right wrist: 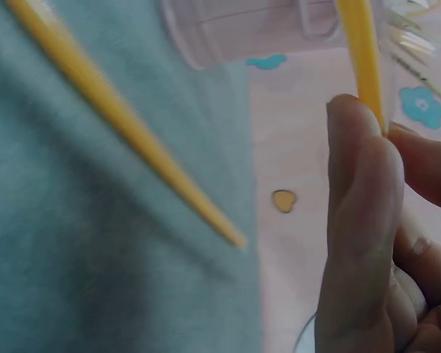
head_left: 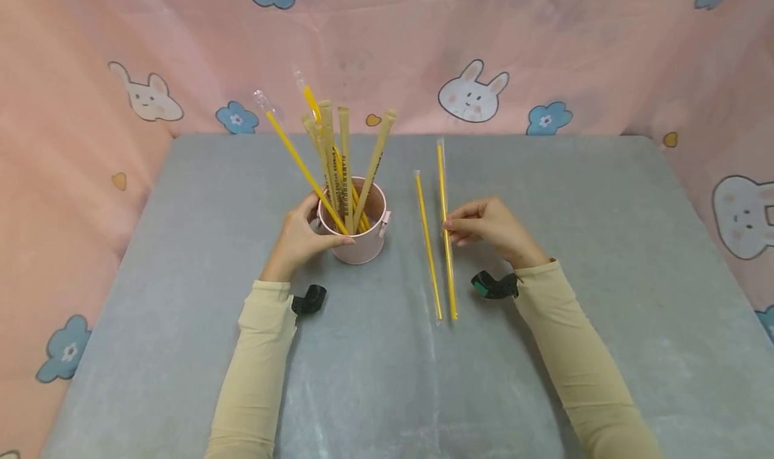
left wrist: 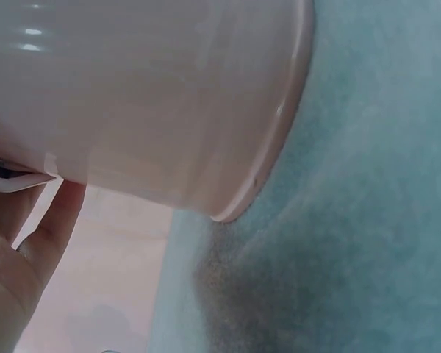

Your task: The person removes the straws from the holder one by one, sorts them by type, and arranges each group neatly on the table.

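A small pink bucket stands upright on the table. My left hand grips its left side, thumb across the front near the rim. In the left wrist view the bucket wall fills the upper left, with fingertips touching it. Several brown paper-wrapped straws and yellow straws in clear wrappers lean inside. To the bucket's right, my right hand pinches a yellow wrapped straw between thumb and fingers, also visible in the right wrist view. Beside it lies another yellow straw.
The grey table reaches back to a pink cloth printed with rabbits and flowers, which hangs behind and at both sides. Black wrist cameras sit at the left cuff and the right cuff.
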Tool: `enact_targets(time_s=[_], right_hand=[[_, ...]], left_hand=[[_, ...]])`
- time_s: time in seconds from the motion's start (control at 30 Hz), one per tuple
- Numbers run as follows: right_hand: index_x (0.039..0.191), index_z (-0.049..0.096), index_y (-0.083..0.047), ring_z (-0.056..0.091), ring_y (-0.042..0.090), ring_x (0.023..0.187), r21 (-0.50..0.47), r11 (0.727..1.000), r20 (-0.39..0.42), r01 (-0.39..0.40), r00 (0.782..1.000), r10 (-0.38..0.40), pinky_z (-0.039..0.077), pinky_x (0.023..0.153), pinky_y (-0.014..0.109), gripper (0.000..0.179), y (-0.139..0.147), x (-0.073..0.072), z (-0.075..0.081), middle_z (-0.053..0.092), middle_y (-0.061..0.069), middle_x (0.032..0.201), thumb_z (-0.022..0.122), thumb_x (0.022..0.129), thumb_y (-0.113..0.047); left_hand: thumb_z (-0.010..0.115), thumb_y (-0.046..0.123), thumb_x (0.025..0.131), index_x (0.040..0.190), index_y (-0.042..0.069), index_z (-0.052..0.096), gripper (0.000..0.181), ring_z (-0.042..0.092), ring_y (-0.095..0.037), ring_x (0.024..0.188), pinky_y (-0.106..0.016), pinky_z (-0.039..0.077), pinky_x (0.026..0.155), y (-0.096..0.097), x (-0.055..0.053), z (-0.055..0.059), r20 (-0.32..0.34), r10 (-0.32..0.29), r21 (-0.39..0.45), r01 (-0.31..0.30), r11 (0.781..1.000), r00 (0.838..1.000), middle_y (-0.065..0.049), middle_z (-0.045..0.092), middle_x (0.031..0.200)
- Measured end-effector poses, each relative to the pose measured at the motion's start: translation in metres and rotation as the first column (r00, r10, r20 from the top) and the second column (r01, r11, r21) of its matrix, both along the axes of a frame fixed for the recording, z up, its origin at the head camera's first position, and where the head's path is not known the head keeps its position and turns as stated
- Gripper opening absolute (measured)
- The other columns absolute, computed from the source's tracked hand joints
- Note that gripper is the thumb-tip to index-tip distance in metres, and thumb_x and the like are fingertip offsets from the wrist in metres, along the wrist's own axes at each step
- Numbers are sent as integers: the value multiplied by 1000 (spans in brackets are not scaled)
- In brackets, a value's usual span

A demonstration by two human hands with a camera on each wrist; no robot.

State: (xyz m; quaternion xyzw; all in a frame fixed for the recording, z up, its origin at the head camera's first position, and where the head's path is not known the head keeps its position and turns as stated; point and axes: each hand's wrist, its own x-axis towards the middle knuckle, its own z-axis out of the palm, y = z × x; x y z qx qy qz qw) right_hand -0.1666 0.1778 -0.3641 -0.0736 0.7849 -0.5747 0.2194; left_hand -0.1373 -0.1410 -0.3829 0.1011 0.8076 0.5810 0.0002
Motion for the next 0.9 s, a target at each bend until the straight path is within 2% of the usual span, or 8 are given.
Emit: enact_targets(time_s=[0.3,0.53,0.7,0.9], right_hand=[[103,63,18,65,12,63,80,995,84,-54,995,47,57,61,29,28,4,-4,-17,69,8,74,64,89,-6],[107,62,17,66,12,64,54,997,129,-49,991,41,56,62,27,31,3,-9,-28,70,7,74,64,89,-8],[109,61,18,66,12,66,48,995,163,-92,983,83,57,62,27,31,1,-11,-38,70,8,78,62,90,-7],[109,60,18,66,11,64,57,992,191,-113,977,100,57,62,27,29,4,-17,-43,70,7,76,60,91,-4]], left_hand=[[87,4,62,137,1,44,87,43,-27,128,-38,31,109,2,1,1,16,0,-18,0,1000,1000,-16,50,134],[86,4,64,137,2,45,84,45,-28,126,-40,31,109,-1,-1,0,13,-7,-2,7,1000,1000,-16,53,131],[87,4,63,137,3,45,86,44,-27,127,-40,30,109,-3,1,-1,32,3,-11,-3,1000,999,-14,51,133],[87,4,63,137,2,45,85,45,-26,126,-38,30,109,-1,-2,0,4,-2,1,2,1000,1000,-15,52,131]])
